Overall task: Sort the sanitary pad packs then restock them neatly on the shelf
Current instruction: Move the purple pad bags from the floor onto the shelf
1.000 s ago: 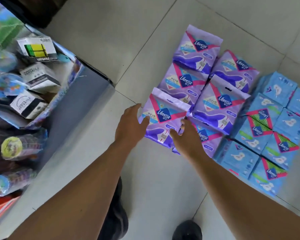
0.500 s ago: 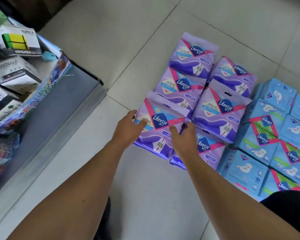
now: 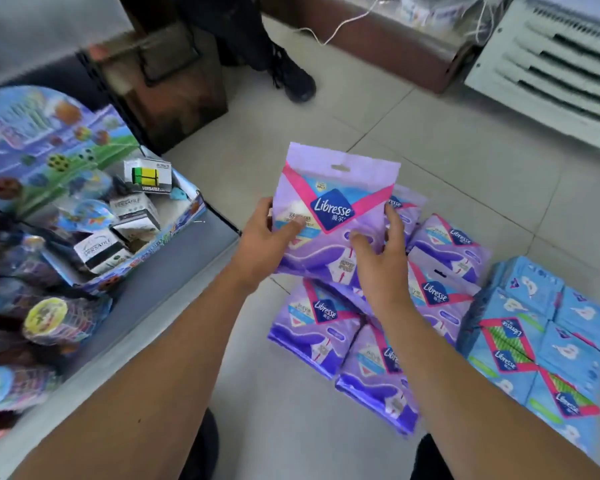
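Purple pack (image 3: 333, 216) with a pink chevron and the Libresse mark is held upright, clear of the floor, between both hands. Left hand (image 3: 269, 233) grips its left edge, thumb laid across the front, fingers curled behind. Right hand (image 3: 378, 251) grips the right edge, thumb on the front lower face, fingers wrapped round the side.

Directly below and beyond the right hand, further purple packs (image 3: 321, 327) lie flat on the tiled floor (image 3: 447, 143), overlapping one another. To the right of that hand, touching the purple group, blue packs (image 3: 534, 344) lie in close rows, some face up with a pink-and-green mark.

To the left of the left hand stands a low grey shelf (image 3: 174, 268). On it sits a printed cardboard display tray (image 3: 187, 216) holding small white boxes (image 3: 136, 209); one box (image 3: 148, 174) shows a green and yellow cube. Nearer along the shelf lie round netted items (image 3: 59, 320), blurred.

Beyond both hands, a black shoe (image 3: 291, 77) rests on the floor, and a white cable (image 3: 340, 29) trails across a brown base.
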Demonstrator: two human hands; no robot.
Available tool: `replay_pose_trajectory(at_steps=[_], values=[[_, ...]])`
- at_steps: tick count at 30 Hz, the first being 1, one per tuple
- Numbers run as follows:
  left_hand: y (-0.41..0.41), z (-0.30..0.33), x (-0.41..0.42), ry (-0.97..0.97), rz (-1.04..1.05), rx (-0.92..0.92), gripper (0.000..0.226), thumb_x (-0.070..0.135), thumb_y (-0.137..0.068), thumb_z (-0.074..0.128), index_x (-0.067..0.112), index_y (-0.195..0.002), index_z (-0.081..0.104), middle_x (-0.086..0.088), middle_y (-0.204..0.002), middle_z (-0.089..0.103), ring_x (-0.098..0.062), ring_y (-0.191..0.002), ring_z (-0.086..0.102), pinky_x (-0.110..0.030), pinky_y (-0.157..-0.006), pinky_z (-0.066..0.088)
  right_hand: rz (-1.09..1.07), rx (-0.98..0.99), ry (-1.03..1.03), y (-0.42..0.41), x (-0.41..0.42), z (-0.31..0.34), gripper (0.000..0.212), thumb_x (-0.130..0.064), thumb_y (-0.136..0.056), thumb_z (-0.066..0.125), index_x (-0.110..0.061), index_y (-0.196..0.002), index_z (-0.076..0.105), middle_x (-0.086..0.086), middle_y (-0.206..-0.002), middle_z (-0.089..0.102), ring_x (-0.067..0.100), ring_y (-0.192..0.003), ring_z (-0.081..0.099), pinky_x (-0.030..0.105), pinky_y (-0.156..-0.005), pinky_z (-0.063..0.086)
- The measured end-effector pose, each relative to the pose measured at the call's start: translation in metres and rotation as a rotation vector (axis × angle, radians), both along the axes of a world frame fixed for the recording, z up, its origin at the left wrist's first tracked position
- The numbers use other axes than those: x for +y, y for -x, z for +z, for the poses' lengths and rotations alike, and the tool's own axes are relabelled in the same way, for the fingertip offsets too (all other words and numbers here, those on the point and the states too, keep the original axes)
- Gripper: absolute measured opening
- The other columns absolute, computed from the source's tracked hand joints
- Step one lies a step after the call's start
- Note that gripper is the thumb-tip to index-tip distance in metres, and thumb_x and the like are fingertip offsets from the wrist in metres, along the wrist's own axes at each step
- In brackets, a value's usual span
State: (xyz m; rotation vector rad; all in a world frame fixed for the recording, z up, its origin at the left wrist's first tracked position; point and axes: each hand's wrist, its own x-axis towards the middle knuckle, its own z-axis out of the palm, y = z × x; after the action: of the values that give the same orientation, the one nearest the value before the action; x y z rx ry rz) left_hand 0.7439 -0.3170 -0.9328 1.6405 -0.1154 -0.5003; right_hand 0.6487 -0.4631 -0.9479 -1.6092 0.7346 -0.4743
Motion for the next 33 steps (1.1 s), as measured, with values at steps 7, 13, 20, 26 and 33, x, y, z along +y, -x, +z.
replay_pose_trajectory(at_steps=[7,13,20,26,33], values=[[-0.005,0.098,0.023,0.139,0.136,-0.118,0.034,0.014,-0.087,0.072,0.011,-0.114,0.053,-0.001,-0.104,0.073,-0.017,-0.088,0.073,-0.029,-0.068,0.058,0.254,-0.203,0.054,-0.030,-0.001,0.096,0.054,-0.016,-0.093,0.064,-0.023,-0.141,0.041,-0.005,-0.126,0.061,-0.009,-0.098,0.062,0.007,-0.071,0.048],[-0.016,0.168,0.075,0.169,0.225,-0.179,0.026,0.013,-0.089,0.068,0.014,-0.112,0.056,-0.003,-0.102,0.074,-0.020,-0.087,0.073,-0.034,-0.074,0.059,0.386,-0.317,-0.040,-0.052,0.033,0.157,0.051,-0.021,-0.089,0.069,-0.033,-0.130,0.041,-0.008,-0.116,0.066,0.001,-0.095,0.069,0.020,-0.069,0.056],[0.001,0.248,0.190,0.233,0.463,-0.383,0.033,0.002,-0.089,0.064,0.005,-0.120,0.054,-0.008,-0.103,0.074,-0.022,-0.088,0.073,-0.030,-0.072,0.058,0.605,-0.476,-0.066,-0.091,0.142,0.231,0.041,-0.021,-0.090,0.069,-0.023,-0.126,0.051,-0.005,-0.117,0.068,0.009,-0.100,0.069,0.027,-0.076,0.058],[0.043,0.293,0.323,0.138,0.756,-0.459,0.027,0.010,-0.088,0.068,0.007,-0.112,0.055,-0.010,-0.100,0.073,-0.019,-0.082,0.072,-0.029,-0.066,0.057,0.933,-0.482,0.012,-0.113,0.275,0.288,0.031,-0.024,-0.086,0.067,-0.038,-0.112,0.056,-0.007,-0.107,0.071,0.009,-0.094,0.070,0.031,-0.076,0.057],[0.023,0.300,0.473,-0.013,0.936,-0.536,0.029,0.010,-0.085,0.073,0.004,-0.110,0.061,-0.007,-0.091,0.071,-0.008,-0.069,0.070,-0.016,-0.057,0.051,1.025,-0.468,0.182,-0.154,0.426,0.308,0.032,-0.029,-0.089,0.068,-0.028,-0.118,0.055,-0.013,-0.104,0.069,-0.007,-0.079,0.067,0.010,-0.057,0.049]])
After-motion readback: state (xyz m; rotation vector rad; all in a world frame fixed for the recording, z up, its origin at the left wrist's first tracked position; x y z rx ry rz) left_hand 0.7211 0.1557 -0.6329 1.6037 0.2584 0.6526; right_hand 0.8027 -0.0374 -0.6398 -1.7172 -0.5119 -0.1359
